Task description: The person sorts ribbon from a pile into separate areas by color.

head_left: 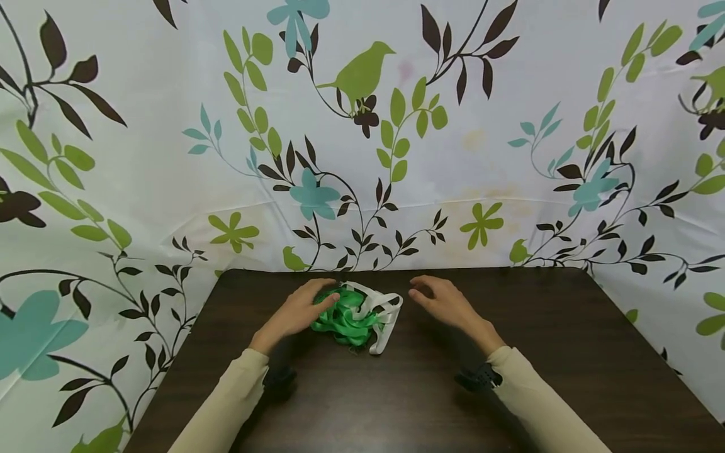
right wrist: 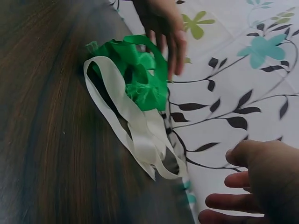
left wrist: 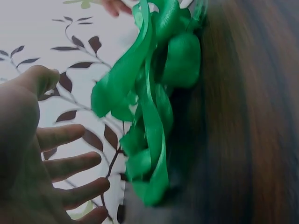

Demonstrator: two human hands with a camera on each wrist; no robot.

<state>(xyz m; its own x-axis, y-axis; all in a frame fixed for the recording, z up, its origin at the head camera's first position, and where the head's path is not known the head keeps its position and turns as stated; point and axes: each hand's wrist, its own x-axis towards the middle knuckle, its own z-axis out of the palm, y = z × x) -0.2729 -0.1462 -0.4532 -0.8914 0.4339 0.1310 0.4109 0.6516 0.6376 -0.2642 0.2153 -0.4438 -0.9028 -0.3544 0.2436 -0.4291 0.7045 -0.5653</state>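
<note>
A loose heap of green ribbon (head_left: 344,324) lies near the back of the dark table, with white ribbon (head_left: 387,312) looped at its right side. My left hand (head_left: 297,309) is just left of the green ribbon; in the left wrist view its fingers are spread and apart from the ribbon (left wrist: 149,107). On the other side, my right hand (head_left: 447,307) hovers a short way from the white loops, thumb and fingers apart. The right wrist view shows the white ribbon (right wrist: 135,126) between this hand and the green heap, with nothing in the hand's grasp.
The dark wooden table (head_left: 362,402) ends at a back edge close behind the ribbons. Behind it hangs a white cloth (head_left: 481,145) printed with leaves, birds and flowers. A dark band (head_left: 484,376) sits at the right wrist.
</note>
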